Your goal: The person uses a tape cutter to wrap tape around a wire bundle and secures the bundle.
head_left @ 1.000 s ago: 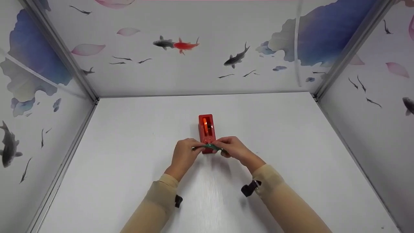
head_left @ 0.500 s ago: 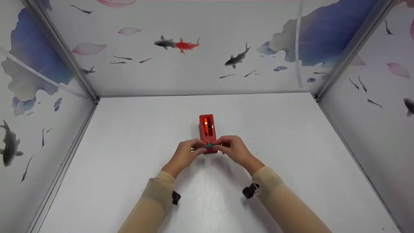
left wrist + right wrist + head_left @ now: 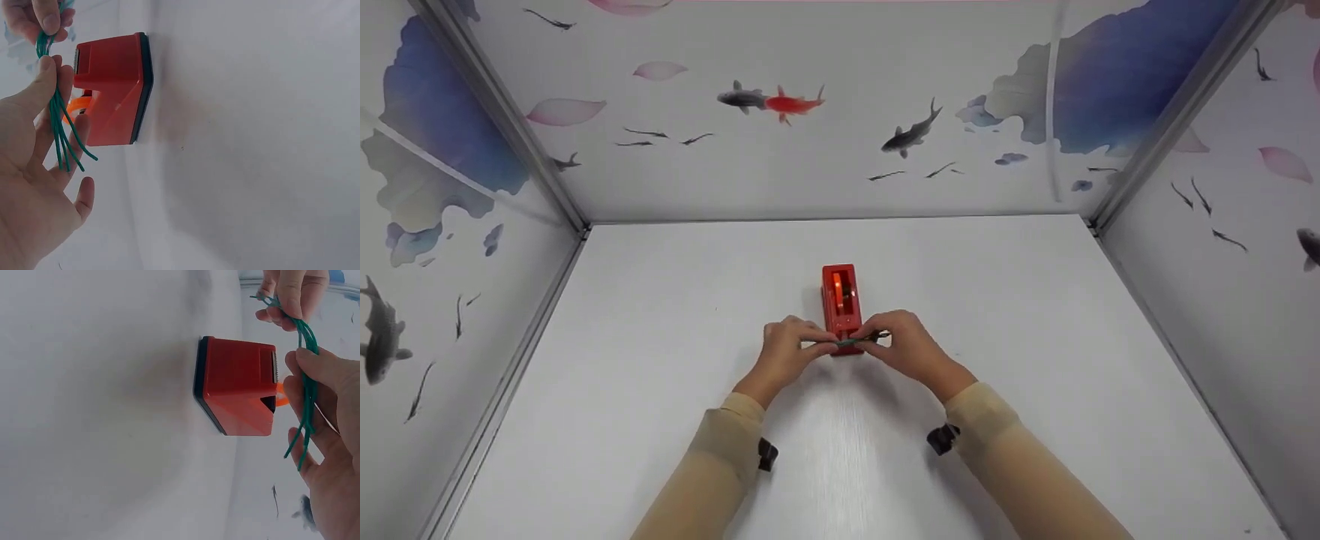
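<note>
A bundle of thin green wires (image 3: 58, 121) is stretched between both hands, just over the near end of a red tape dispenser (image 3: 842, 300). My left hand (image 3: 787, 352) pinches one side of it between thumb and forefinger. In the left wrist view several loose ends hang past that palm, the other fingers spread. On the opposite side my right hand (image 3: 911, 346) grips the bundle with thumb and forefinger. More strands (image 3: 308, 405) trail along the right palm. The dispenser stands upright on the white table, with an orange tape roll (image 3: 838, 291) inside.
The white tabletop (image 3: 697, 300) reaches to a back wall (image 3: 840, 165) printed with fish and petals. Side panels with metal frame strips border it left and right. A small black camera (image 3: 941, 439) is worn at the right sleeve, another (image 3: 767, 454) at the left.
My hands have shifted slightly on the green bundle, which now lies narrower and straighter between the fingertips. Its ends show again beyond the right thumb. The dispenser has stayed put.
</note>
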